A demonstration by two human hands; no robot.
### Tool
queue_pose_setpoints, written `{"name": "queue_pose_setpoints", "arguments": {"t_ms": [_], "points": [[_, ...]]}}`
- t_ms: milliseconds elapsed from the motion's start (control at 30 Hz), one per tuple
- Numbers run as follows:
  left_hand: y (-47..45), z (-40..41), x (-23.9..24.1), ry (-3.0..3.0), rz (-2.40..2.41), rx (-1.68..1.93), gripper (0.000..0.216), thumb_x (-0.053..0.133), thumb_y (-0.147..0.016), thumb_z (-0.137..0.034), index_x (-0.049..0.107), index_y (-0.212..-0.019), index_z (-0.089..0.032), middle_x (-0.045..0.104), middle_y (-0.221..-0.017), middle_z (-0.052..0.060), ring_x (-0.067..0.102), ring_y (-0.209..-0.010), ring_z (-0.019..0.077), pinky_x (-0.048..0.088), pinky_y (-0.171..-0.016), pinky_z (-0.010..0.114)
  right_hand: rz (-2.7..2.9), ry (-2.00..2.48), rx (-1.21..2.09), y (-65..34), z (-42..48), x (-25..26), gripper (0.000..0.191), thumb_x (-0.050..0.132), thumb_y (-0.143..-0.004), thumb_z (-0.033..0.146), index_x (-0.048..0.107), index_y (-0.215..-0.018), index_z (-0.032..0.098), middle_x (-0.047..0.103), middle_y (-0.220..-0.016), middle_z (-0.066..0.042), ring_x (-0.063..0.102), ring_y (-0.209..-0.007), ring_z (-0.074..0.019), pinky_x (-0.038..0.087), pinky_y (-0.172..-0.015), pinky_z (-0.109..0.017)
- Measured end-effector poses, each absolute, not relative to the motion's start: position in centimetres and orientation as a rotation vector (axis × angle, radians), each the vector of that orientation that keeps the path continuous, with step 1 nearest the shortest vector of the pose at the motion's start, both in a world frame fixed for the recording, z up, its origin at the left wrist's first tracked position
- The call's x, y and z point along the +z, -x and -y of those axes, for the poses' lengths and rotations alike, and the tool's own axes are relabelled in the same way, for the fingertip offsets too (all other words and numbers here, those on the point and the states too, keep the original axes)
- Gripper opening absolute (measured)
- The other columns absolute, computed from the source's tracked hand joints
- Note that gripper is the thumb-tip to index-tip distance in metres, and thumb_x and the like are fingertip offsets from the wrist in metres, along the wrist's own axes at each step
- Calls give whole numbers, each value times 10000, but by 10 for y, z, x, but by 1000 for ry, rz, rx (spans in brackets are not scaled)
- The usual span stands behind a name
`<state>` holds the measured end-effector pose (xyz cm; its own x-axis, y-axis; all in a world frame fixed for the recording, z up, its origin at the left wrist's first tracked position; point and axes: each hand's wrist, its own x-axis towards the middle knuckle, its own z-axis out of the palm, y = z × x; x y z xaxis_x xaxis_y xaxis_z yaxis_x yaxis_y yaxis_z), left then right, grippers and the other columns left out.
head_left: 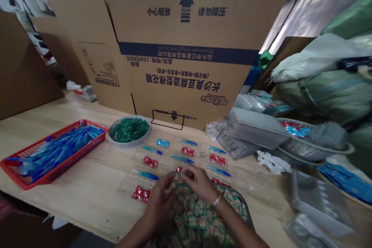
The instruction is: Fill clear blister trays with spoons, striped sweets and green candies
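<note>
A tray (pixel 246 209) at the lower middle is heaped with small green-and-orange striped pieces (pixel 194 213). Over its left part my left hand (pixel 161 201) is closed, fingers curled by the pieces. My right hand (pixel 200 181) is beside it at the far edge, thumb and fingers pinched together. What either hand grips is too small and blurred to make out. Beyond my hands lie clear plastic trays (pixel 165 159), hard to see, in rows. In them are blue pens or sticks (pixel 145 174), red spotted packets (pixel 141 193) and a light-blue packet (pixel 162 143).
A red basket (pixel 55 170) of blue sticks lies at left, beside a round bowl (pixel 129 145) of green wrapped pieces. A large cardboard box (pixel 180 66) walls off the back. Grey plastic trays (pixel 258 124), a basket (pixel 316 151) and sacks (pixel 328 89) crowd the right side.
</note>
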<state>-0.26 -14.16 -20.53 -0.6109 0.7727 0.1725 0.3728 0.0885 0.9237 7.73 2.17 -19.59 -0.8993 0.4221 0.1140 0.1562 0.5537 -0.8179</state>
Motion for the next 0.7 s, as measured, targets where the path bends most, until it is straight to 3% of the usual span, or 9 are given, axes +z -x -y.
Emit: {"name": "queue_pose_setpoints", "arguments": {"t_ms": [133, 267, 700], "points": [[12, 146, -215, -1384, -2262, 1238, 384, 542, -709, -108, 610, -1079, -185, 654, -1067, 95, 568, -1033, 269, 461, -917, 464, 2477, 614, 1198, -7, -79, -207, 90, 592, -831, 223, 626, -844, 141, 642, -765, -22, 605, -699, -141, 498, -648, -270], [9, 147, -229, -1529, -2342, 1105, 300, 514, -798, -146, 605, -1082, -182, 634, -1110, 110, 556, -1058, 273, 467, -922, 486, 2576, 698, 1120, 46, -96, -215, 188, 572, -896, 297, 604, -966, 125, 629, -913, -29, 613, -766, -138, 526, -694, -314], [10, 149, -229, -1728, -2387, 999, 279, 503, -844, -155, 579, -1113, -153, 616, -1117, 105, 529, -1074, 248, 460, -938, 460, 2832, 900, 803, 55, -81, -211, 244, 562, -903, 311, 587, -1072, 137, 603, -1087, -74, 599, -954, -194, 505, -827, -396]]}}
